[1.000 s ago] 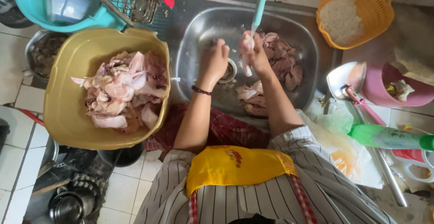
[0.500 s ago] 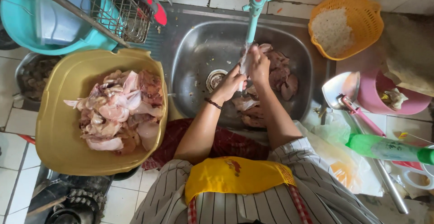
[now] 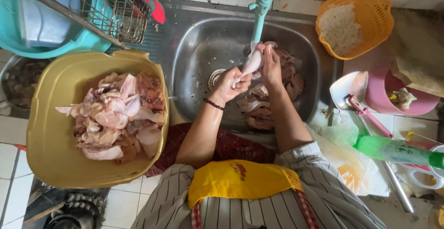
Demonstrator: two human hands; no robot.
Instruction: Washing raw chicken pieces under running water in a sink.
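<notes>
Head view: both hands, left hand [image 3: 227, 82] and right hand [image 3: 270, 65], grip closed around a raw chicken piece [image 3: 252, 62] under the faucet [image 3: 260, 12] over the steel sink [image 3: 194, 48]. Wet and slick, it could slip into the sink.

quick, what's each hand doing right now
left hand: closed on the raw chicken piece
right hand: gripping the same piece under the tap

Just one view here, a head cam pointing straight down from above the person's chest. Steel sink [image 3: 203, 48] sits top centre, fairly close, yellow tub [image 3: 51, 132] at left, orange basket [image 3: 370, 7] upper right, striped shirt along the bottom edge.
</notes>
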